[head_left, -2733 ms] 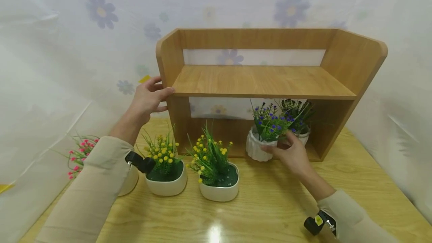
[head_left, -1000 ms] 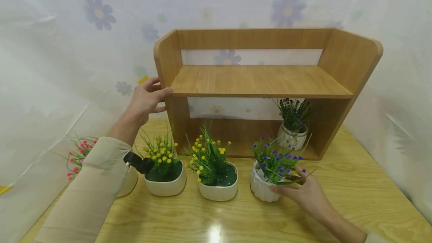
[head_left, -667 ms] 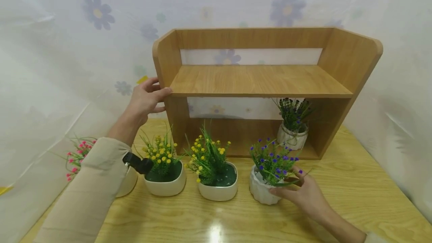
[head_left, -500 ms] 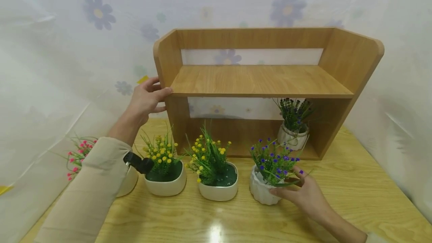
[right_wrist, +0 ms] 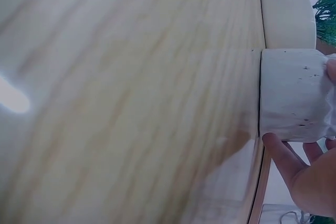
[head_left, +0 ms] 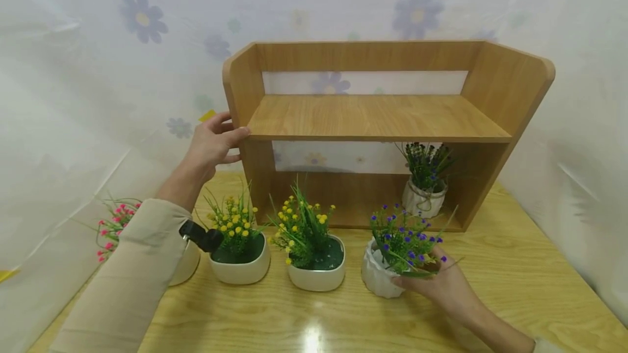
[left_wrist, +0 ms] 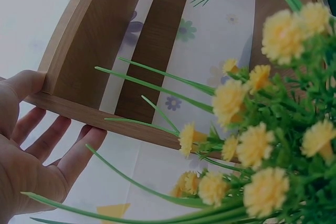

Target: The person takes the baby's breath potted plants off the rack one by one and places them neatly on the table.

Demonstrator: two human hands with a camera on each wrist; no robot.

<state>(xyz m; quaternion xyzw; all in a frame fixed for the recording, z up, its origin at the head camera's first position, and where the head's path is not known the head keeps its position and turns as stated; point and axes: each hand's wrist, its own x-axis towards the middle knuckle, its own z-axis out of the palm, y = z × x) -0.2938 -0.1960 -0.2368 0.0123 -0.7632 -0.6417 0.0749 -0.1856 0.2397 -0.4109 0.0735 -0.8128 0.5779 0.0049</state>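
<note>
My left hand [head_left: 212,143] holds the left side panel of a two-tier wooden shelf [head_left: 378,116], thumb on the front edge and fingers against the outer face. In the left wrist view, the left hand [left_wrist: 39,150] has its thumb and fingers on opposite sides of that panel. My right hand [head_left: 448,285] grips a fluted white pot [head_left: 380,274] of purple artificial flowers [head_left: 407,236], thumb at its near side. The right wrist view shows this white pot [right_wrist: 294,95] with its base at the tabletop, the right hand [right_wrist: 315,179] around it.
Inside the lower tier, at right, stands a white pot [head_left: 423,200] of dark purple flowers. Cream pots of yellow flowers [head_left: 318,278] [head_left: 241,271] line the table [head_left: 255,320] left of the held pot. Pink flowers [head_left: 118,222] show partly behind my left sleeve [head_left: 132,266].
My right hand has brought the purple-flower pot from the shelf's lower front edge toward me, beside the yellow flowers. Lately its flowers have shifted slightly right. My left hand stays on the panel.
</note>
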